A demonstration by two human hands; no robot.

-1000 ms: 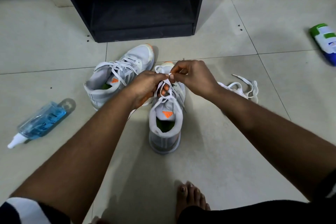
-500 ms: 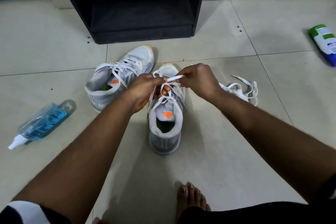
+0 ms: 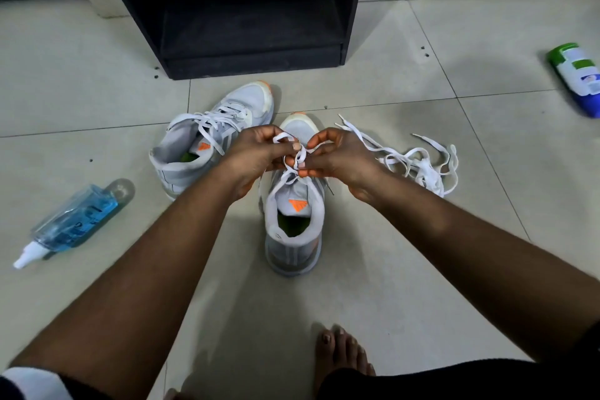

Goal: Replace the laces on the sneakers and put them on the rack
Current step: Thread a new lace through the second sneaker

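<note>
White lace [image 3: 293,157] pinched by left hand [image 3: 256,153] & right hand [image 3: 337,156] above centre-frame sneaker [image 3: 293,221]. 2nd sneaker [image 3: 207,143] observed just left. Rack [image 3: 250,10] noted at top centre.

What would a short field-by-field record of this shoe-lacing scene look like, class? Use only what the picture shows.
left hand: pinches the white lace
right hand: pinches the same lace
near sneaker: upright on the floor, lace being tied
far sneaker: laced, on the floor beside it
loose laces: heaped at right
rack: black, no sneakers in it
spray bottle: lying at left
</note>
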